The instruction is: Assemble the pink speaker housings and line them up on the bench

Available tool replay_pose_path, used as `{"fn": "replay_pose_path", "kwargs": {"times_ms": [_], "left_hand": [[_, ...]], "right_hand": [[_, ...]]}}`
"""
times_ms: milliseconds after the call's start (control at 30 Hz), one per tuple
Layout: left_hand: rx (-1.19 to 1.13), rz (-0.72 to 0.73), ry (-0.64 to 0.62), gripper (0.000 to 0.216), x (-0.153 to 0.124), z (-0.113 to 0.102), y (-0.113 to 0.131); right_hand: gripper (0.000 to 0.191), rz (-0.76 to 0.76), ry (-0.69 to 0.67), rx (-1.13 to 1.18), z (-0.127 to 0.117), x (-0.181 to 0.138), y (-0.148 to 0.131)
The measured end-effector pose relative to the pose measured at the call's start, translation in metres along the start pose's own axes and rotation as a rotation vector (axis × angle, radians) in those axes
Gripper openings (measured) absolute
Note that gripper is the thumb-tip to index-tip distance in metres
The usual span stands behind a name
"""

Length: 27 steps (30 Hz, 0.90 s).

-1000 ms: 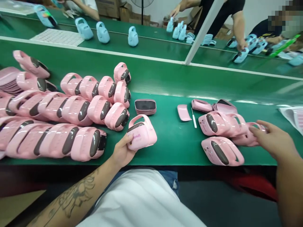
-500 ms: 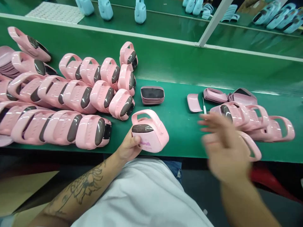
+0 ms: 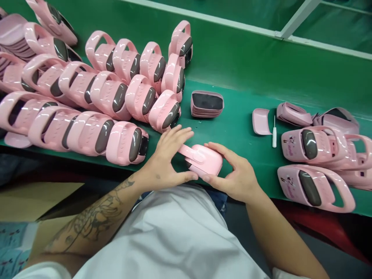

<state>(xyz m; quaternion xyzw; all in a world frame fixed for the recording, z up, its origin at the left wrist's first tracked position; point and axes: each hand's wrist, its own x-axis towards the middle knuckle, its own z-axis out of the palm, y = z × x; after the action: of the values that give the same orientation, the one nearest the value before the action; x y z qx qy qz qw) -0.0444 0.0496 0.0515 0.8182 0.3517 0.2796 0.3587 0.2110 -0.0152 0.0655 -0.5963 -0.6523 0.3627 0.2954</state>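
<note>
My right hand (image 3: 236, 170) grips a glossy pink plastic housing with a carry handle (image 3: 207, 159) at its bottom end, fingers above and thumb below. The housing is turned on its side in front of my shirt, handle pointing left. Around the handle side, my left hand (image 3: 168, 159) is open, its fingers stretched out above and its thumb apart below. Whether its palm touches the handle is hidden. Beyond the hands lies a stack of pink curved panels with dark faces (image 3: 207, 104).
Rows of similar pink housings (image 3: 109, 93) fill the green bench's left side. At right lie a single pink panel (image 3: 260, 121), a white-handled screwdriver (image 3: 274, 133), more panels (image 3: 293, 113) and several printed pink housings (image 3: 300, 186). A green wall (image 3: 247, 54) rises behind.
The housing has been turned onto its side, and its printed face no longer shows. My right hand came in from the right and took hold of it; the left hand's fingers opened. The view tilted down.
</note>
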Motion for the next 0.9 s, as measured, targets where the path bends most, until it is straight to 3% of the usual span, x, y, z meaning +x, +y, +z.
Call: {"fn": "replay_pose_path", "kwargs": {"times_ms": [133,300,467,733,900], "left_hand": [[-0.051,-0.019,-0.136,0.088,0.008,-0.005,0.002],[-0.132,-0.033,-0.086,0.093,0.013,0.003,0.002],[-0.201,0.025,-0.073,0.08,0.02,0.009,0.002],[-0.201,0.051,-0.098,0.081,0.025,0.011,0.003],[-0.167,-0.006,-0.141,0.088,0.025,0.01,0.008]], "right_hand": [[0.075,-0.071,-0.068,-0.025,-0.004,0.002,-0.001],[0.075,-0.095,-0.119,0.101,-0.004,-0.003,0.001],[0.078,-0.035,-0.127,0.191,-0.003,-0.009,0.003],[0.079,0.006,-0.157,0.272,-0.004,-0.013,0.004],[0.078,0.011,-0.164,0.275,-0.004,-0.014,0.003]]}}
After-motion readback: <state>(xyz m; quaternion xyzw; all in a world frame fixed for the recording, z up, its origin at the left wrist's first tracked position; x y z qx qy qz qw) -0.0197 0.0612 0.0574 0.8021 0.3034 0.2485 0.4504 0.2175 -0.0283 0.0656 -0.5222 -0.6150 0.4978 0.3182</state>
